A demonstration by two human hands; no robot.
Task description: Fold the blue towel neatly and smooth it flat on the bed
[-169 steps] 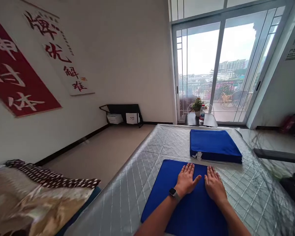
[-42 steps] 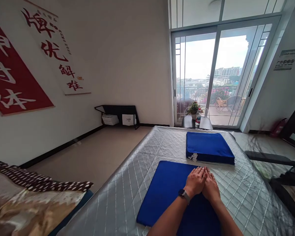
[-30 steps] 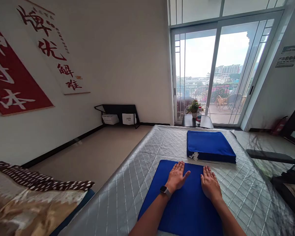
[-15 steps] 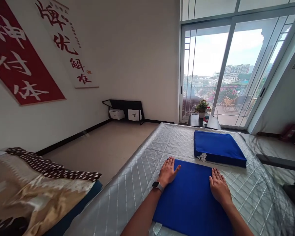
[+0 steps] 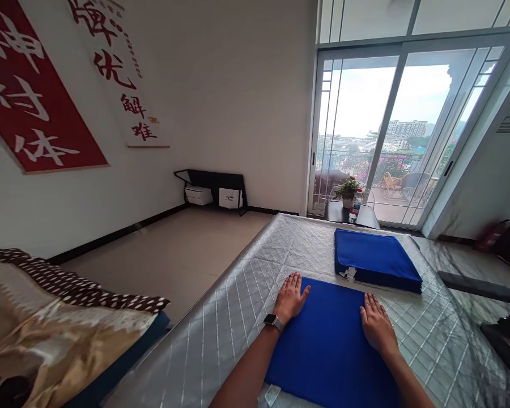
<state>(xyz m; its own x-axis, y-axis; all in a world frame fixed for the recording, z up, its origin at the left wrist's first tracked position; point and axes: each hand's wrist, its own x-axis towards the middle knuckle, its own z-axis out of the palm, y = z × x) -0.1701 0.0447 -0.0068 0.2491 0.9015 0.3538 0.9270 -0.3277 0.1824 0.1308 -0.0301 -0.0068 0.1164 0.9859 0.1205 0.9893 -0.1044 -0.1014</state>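
Note:
A flat blue cloth piece lies in front of me on a silver quilted cover. My left hand, with a watch on its wrist, rests flat on the cloth's far left corner, fingers stretched out and thumb apart. On the far right edge lies my right hand, also flat with fingers extended. A white tag sticks out at the near left edge. Beyond, a stack of blue cloths sits on the cover, with white tags at its front left corner.
Patterned brown and beige fabric is at the left. Behind the covered surface, a small black table bears a potted plant and a bottle. White boxes sit in a low black rack by the wall.
The view has shifted slightly. Both hands stay flat in nearly the same places on the blue cloth, and the stack has not visibly changed.

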